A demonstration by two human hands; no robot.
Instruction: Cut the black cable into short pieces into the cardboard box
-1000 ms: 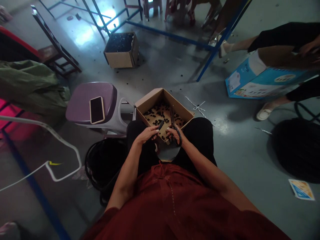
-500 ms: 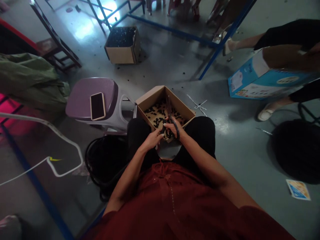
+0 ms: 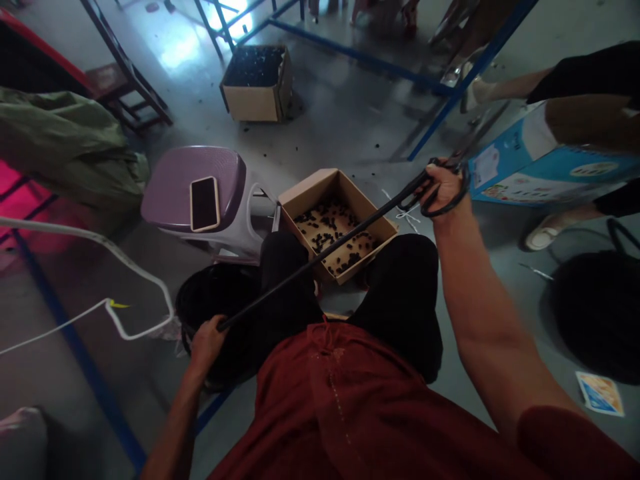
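A long black cord or tube [image 3: 310,264] is pulled straight across my lap between both hands. My left hand [image 3: 206,343] is closed round its lower end, beside the black coil [image 3: 197,293] at my left knee. Out to the right, my right hand [image 3: 444,192] is closed on a pair of scissors [image 3: 466,190], and its thumb and fingers also pinch the upper end of the cord. The scissor blades point up and away, blurred. Below the cord, between my knees, an open cardboard box [image 3: 377,245] holds many short black pieces.
A purple stool [image 3: 170,180] with a phone [image 3: 205,204] on it stands left of the box. Beyond is another carton [image 3: 255,103] filled with black bits. On the right are a blue carton [image 3: 520,177], a person's shoe [image 3: 543,237] and a dark coil [image 3: 595,313].
Both hands were together over the box. My left hand has moved down left and my right hand up right with the scissors, drawing the black cord out between them.
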